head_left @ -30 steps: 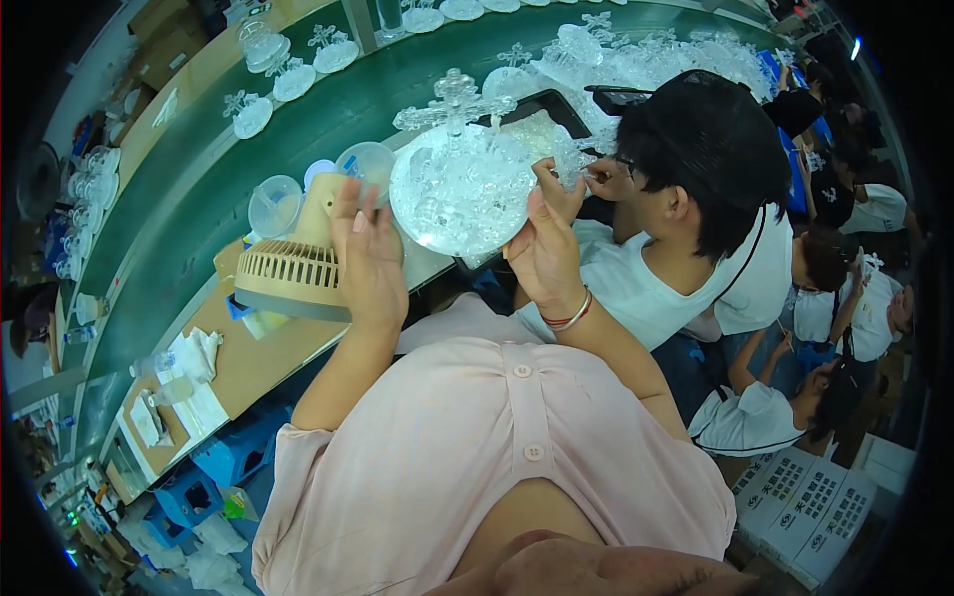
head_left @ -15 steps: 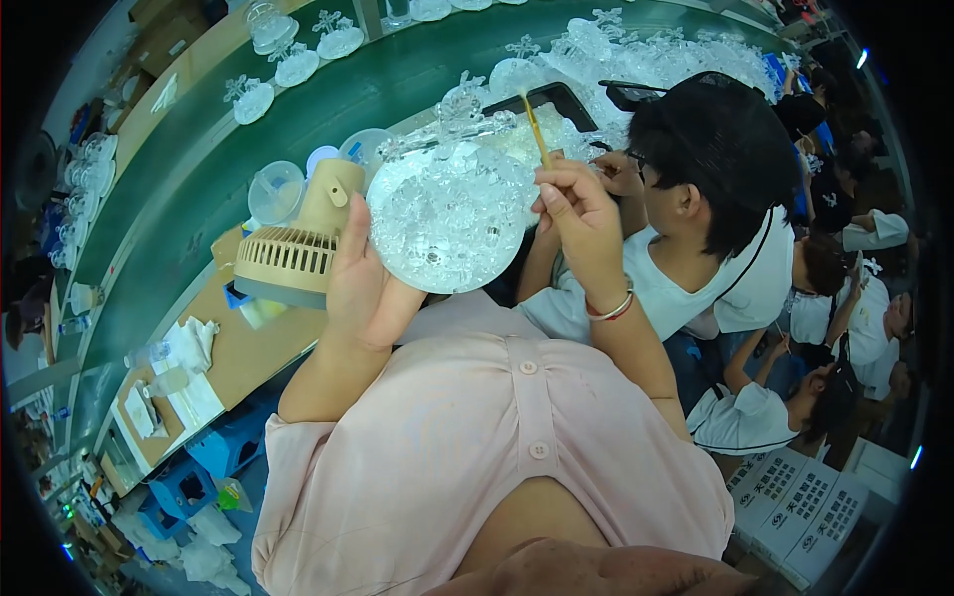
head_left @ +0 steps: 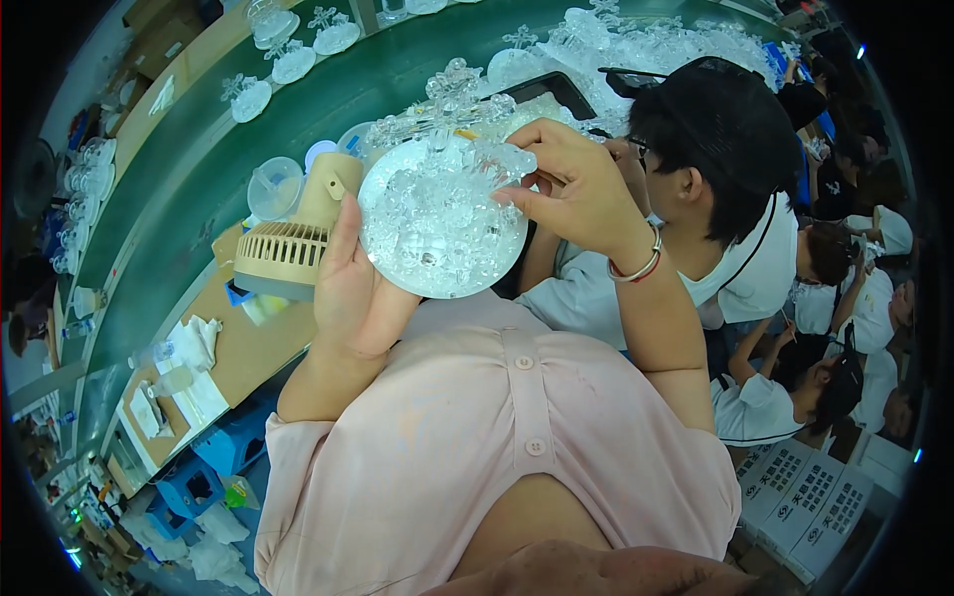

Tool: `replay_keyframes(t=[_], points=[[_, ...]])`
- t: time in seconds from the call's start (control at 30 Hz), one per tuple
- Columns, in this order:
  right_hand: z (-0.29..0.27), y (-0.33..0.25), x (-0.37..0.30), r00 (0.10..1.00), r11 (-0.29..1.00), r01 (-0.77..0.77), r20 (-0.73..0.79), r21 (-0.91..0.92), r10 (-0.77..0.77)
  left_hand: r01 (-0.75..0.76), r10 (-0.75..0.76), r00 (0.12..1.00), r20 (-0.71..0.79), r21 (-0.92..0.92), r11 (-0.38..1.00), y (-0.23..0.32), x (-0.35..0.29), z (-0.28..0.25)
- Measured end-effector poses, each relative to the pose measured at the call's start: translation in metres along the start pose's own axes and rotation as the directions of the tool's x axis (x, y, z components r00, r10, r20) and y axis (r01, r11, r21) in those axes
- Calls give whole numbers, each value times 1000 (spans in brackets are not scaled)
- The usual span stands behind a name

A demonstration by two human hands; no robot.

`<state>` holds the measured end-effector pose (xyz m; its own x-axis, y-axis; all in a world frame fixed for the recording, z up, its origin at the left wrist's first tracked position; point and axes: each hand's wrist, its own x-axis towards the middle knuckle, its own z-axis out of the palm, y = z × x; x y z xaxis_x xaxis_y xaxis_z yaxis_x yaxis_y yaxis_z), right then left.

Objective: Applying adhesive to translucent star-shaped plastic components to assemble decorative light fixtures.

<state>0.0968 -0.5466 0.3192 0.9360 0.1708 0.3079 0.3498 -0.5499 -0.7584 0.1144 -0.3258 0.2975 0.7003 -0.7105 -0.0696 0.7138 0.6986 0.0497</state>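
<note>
My left hand (head_left: 363, 293) supports a clear plastic ornament (head_left: 437, 223) from its left and lower edge, thumb up along the rim. The ornament has a round disc base crowded with faceted clear bits and a branching, snowflake-like top. At its upper right, my right hand (head_left: 576, 184) bends over the edge, thumb and forefinger closed around a clear knobby part. A short yellow-orange piece (head_left: 465, 133), the colour of the brush handle seen before, shows behind the clear top. Whether my right fingers still hold the brush is hidden.
A beige fan (head_left: 298, 233) stands left of my left hand, beside clear plastic cups (head_left: 275, 189). Beyond runs a green conveyor belt (head_left: 189, 164). Many clear ornaments (head_left: 636, 55) are heaped at the far right, near a black tray (head_left: 556, 91). A co-worker in a black cap (head_left: 725, 119) sits close on my right.
My right hand has turned over and come down to the ornament's right side. The upright brush no longer shows beside it. The ornament has shifted slightly left.
</note>
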Motion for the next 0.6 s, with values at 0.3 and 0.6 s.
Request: replay_keyframes(t=[0.3,0.6], points=[[-8,16,-4,997,970,6,-74,241,12,-86,87,987,-137,14,996,2,0,-2],[-3,-9,-11,964,822,-133,-122,553,238,-24,33,995,97,-91,996,7,-2,-15]])
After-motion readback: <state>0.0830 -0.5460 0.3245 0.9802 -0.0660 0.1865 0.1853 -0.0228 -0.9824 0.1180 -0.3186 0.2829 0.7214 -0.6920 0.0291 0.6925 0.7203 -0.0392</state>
